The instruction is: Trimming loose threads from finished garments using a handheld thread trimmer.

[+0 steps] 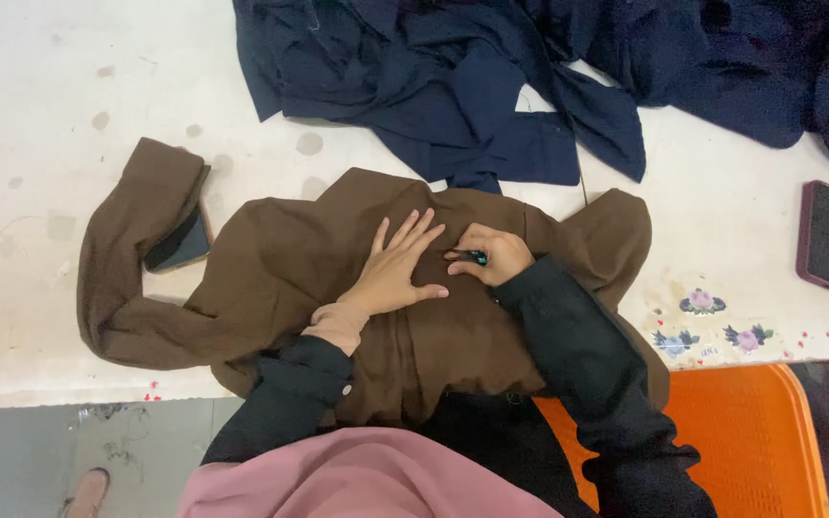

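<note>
The left hand (397,269) lies flat on the brown shirt (319,278), fingers (413,233) spread wide and holding nothing. The right hand (493,257) is curled tight around small snips (472,256), touching the shirt just beside the left fingertips. The shirt lies at the table's (31,115) near edge, below the blue clothes (472,86).

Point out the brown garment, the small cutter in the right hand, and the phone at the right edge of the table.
brown garment (280,259): head view, its flat body panel.
small cutter (473,256): head view, its dark handle.
phone (828,236): head view, its screen.
</note>
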